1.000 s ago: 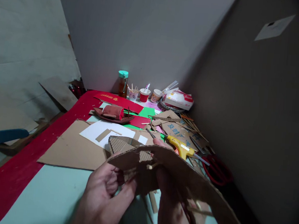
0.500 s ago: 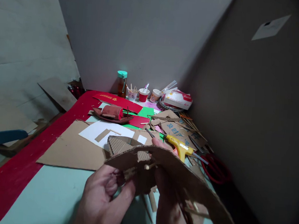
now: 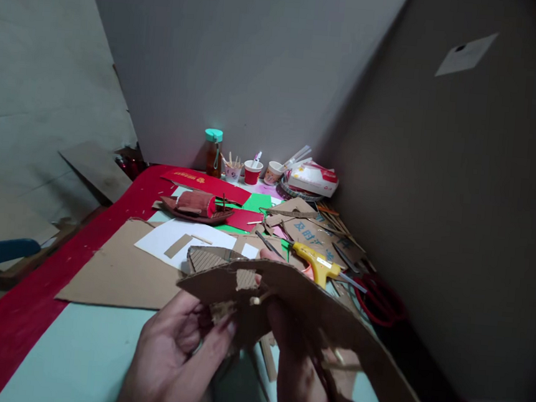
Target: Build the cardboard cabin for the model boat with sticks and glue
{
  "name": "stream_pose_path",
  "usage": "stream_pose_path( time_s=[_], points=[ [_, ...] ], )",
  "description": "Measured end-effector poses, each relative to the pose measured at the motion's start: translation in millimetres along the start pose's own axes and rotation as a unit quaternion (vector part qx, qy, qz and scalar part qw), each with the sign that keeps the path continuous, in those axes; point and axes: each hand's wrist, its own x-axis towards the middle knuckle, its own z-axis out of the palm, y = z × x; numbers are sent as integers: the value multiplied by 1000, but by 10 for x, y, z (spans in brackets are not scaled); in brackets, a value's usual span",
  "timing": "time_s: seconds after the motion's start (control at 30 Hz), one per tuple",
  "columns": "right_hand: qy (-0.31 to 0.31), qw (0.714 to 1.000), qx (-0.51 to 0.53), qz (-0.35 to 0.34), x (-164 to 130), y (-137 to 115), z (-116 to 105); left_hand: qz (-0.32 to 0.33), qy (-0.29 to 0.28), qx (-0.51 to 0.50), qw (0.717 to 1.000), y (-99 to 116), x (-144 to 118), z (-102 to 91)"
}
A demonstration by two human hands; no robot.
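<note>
A brown cardboard model (image 3: 302, 291) with a long curved side and cut openings is held up between both hands close to the camera. My left hand (image 3: 174, 355) grips its left end, thumb pressed near a torn, ribbed patch. My right hand (image 3: 298, 360) is wrapped around the middle, its thumb on the near side and a fingertip showing over the top edge. A thin wooden stick (image 3: 259, 299) pokes out beside that thumb. Much of the right hand's fingers is hidden behind the cardboard. Beyond it lies a yellow glue gun (image 3: 316, 261).
A flat cardboard sheet (image 3: 106, 274) lies at left under white paper (image 3: 156, 240). Farther back sit a brown model boat (image 3: 195, 206), a bottle (image 3: 213, 155) and several paper cups (image 3: 252, 173). Red-handled scissors (image 3: 383, 305) lie at right near the dark wall. A blue chair (image 3: 0, 256) stands left.
The cardboard model and both hands have shifted slightly left in view, along with the whole scene. My left thumb sits a little differently against the torn patch; both grips hold.
</note>
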Motion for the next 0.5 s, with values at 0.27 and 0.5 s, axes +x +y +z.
stream_pose_path(
  time_s=[0.27, 0.5],
  points=[
    [36, 998, 9, 59, 1, -33, 21, 17, 17, 15, 1000, 106, -39, 114],
    [29, 998, 31, 36, 46, -38, 12, 68, 48, 34, 996, 79, -66, 136]
  ],
)
